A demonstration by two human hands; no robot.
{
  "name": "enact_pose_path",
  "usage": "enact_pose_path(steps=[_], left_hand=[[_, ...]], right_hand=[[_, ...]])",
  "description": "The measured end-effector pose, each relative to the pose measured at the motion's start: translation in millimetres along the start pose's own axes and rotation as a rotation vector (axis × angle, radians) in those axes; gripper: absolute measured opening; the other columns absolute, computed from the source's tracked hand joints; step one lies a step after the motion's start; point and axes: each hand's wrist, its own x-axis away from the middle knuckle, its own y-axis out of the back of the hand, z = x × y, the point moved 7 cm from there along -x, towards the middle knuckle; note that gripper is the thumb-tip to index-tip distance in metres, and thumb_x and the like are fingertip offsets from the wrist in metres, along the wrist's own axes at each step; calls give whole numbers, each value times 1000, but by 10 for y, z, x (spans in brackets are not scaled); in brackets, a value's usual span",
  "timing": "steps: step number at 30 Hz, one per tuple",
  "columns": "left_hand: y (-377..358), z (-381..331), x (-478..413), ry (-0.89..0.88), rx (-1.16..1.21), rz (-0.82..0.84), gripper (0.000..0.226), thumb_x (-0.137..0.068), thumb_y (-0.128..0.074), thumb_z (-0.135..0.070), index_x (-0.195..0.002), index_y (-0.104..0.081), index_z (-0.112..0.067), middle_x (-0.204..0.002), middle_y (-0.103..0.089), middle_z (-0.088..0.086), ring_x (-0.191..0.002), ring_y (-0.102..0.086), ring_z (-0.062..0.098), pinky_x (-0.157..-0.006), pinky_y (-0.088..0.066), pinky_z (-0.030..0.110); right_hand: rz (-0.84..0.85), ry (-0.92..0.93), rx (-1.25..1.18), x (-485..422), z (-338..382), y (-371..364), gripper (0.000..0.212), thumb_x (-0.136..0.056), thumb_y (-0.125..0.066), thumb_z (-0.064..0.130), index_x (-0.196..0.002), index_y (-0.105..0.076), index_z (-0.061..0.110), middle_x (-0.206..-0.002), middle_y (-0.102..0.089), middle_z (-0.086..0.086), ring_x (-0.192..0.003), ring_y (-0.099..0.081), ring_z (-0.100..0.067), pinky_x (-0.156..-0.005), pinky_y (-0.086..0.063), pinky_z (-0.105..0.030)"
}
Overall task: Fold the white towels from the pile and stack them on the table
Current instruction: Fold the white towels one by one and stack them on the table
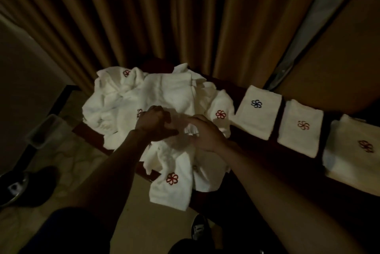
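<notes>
Head view: left hand (154, 124) and right hand (205, 133) pinch one crumpled towel (190, 130) on the pile (164, 93); at right, three folded: one blue-emblem towel (258, 118), two red-emblem towels (300, 132) (353, 151).

Your right hand (205, 133) fingers blurred against towel pile (164, 93), grip unclear; rightmost folded towel (353, 151) cut by frame edge; table (265, 149) mostly covered.
</notes>
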Motion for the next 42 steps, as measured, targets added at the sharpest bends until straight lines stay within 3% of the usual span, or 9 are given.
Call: enact_pose_path(steps=[3,6,13,19,25,30,33,37,42], left_hand=[[-128,99,79,-74,-12,61,72,-64,-80,-65,-124,-62,-28,-145,-42,-2,-141,-32,18,-112,-29,42],[-203,155,63,-130,6,62,65,-69,-83,-50,-125,-62,-25,-146,-41,1,-143,-29,20,-113,-31,42],[-61,59,63,-209,88,-98,24,-93,-56,-28,-108,-67,-14,-106,-64,9,-104,-59,31,-80,-54,46],[164,-180,-46,-175,233,-160,27,-98,-43,-39,-111,-57,-20,-99,-67,5,-85,-63,27,-70,-55,43],[385,-704,-236,-231,250,-167,33,-100,-48,-46,-109,-50,-15,-87,-51,1,-78,-54,26,-67,-46,38],[538,-1208,-347,-293,193,-101,50,-92,-59,-55,-127,-52,-20,-106,-57,-2,-90,-54,16,-72,-39,29],[597,-1394,-413,-308,122,-58,65,-87,-63,-60,-140,-47,-25,-122,-61,3,-106,-58,22,-84,-46,33],[708,-1589,-449,-280,2,-32,46,-90,-66,-44,-125,-56,-15,-118,-64,7,-107,-59,25,-91,-47,38],[945,-1908,-436,-214,-1,-103,43,-87,-66,-33,-126,-57,-18,-122,-62,10,-113,-59,29,-87,-48,37]], right_hand=[[16,-78,39,-67,26,-165,52,-91,-66,29,-140,-51,29,-131,-47,-1,-117,-55,-23,-98,-48,-37],[-9,-148,109,-114,-13,-243,39,-94,-62,25,-131,-55,22,-124,-51,-7,-114,-56,-29,-95,-50,-43],[-83,-166,204,-103,-13,-191,31,-91,-64,27,-122,-59,26,-124,-51,-5,-114,-51,-29,-93,-50,-44],[-346,-210,-23,-59,-62,296,15,-96,-53,21,-104,-65,17,-112,-58,-10,-105,-55,-32,-83,-47,-37],[-396,-164,-230,195,-171,955,14,-102,-51,24,-91,-55,16,-93,-62,2,-87,-58,-17,-66,-34,-27],[-545,-140,-317,450,-291,1599,14,-102,-50,23,-97,-62,18,-87,-63,4,-81,-57,-12,-68,-41,-31],[-607,-99,-349,608,-342,1942,21,-102,-50,21,-85,-58,29,-77,-57,10,-71,-52,0,-62,-40,-21],[-713,-75,-392,852,-382,2386,30,-102,-49,15,-75,-51,28,-71,-50,9,-63,-47,1,-55,-35,-13],[-768,-71,-430,1106,-484,2681,18,-102,-52,17,-87,-61,22,-81,-60,9,-76,-55,-2,-65,-43,-14]])
